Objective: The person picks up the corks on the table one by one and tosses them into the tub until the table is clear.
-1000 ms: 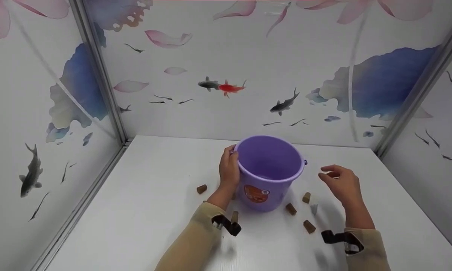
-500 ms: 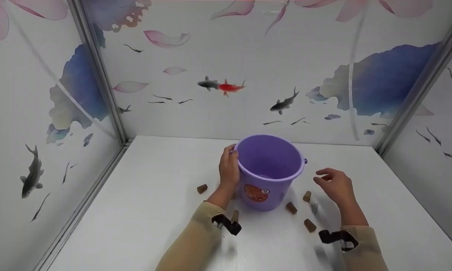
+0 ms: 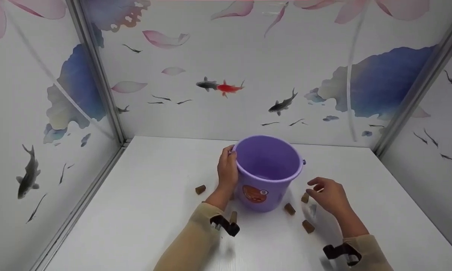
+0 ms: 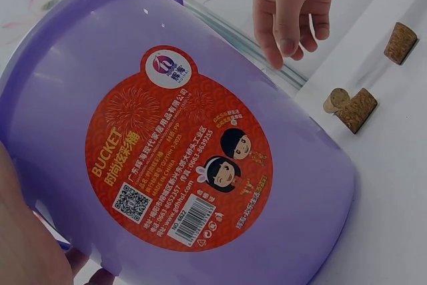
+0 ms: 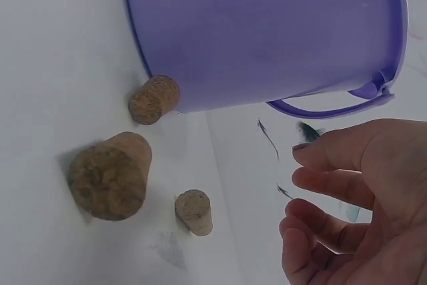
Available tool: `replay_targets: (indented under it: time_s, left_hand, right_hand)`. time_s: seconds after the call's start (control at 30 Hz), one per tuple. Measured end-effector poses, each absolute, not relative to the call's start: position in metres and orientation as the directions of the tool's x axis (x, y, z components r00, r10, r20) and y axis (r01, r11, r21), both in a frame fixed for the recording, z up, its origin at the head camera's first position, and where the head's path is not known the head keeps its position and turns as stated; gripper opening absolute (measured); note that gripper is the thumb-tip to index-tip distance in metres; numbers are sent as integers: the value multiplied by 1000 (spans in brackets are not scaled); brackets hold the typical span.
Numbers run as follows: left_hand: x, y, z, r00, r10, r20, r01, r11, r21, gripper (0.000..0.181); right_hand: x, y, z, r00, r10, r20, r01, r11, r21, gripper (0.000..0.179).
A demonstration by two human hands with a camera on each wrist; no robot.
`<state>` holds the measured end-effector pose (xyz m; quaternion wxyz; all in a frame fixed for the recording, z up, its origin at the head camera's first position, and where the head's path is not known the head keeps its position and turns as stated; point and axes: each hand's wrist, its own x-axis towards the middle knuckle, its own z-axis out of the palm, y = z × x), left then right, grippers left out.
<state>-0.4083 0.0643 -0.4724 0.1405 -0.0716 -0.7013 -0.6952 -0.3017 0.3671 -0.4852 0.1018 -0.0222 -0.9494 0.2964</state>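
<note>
A purple plastic bucket (image 3: 278, 194) with a red round label stands upright on the white table. My left hand (image 3: 227, 169) grips its left side at the rim; in the left wrist view, fingertips (image 4: 100, 277) show behind the bucket wall. To the right of the bucket, my right hand (image 3: 330, 196) hovers with loosely bent fingers and holds nothing. Just beyond its fingertips, in the head view, is a cork stopper (image 3: 305, 198). Another cork (image 3: 290, 209) lies by the bucket's base, and a third cork (image 3: 308, 226) is nearer to me. The right wrist view shows a bucket handle (image 5: 327, 110) hanging down.
Left of the bucket lies another cork (image 3: 200, 189), and one more cork (image 3: 233, 217) is beside the left wrist camera (image 3: 231, 229). White panels (image 3: 244, 120) with painted fish and petals enclose the table at the back and sides.
My right hand has moved left and toward me, lower over the corks beside the bucket. The left hand and the bucket have stayed in place.
</note>
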Motion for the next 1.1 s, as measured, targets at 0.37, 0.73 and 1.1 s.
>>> replay_targets:
  time_s: [0.37,0.73,1.1]
  left_hand:
    - [-408,66,-474,-955,-86,284,282,29,959,46]
    - [-411,63,-473,-956,-90,279,280,8,960,45]
    - [-411,63,-474,-952,-93,292,293,10,956,45]
  right_hand:
    - [-285,366,-487,-993,-10,121,-75,836,-544,19]
    - [-288,369,-483,-962,-269,40,-248,810,-532,19]
    - [-292,369,-501,-959,-282,-37,-228,838,-497,17]
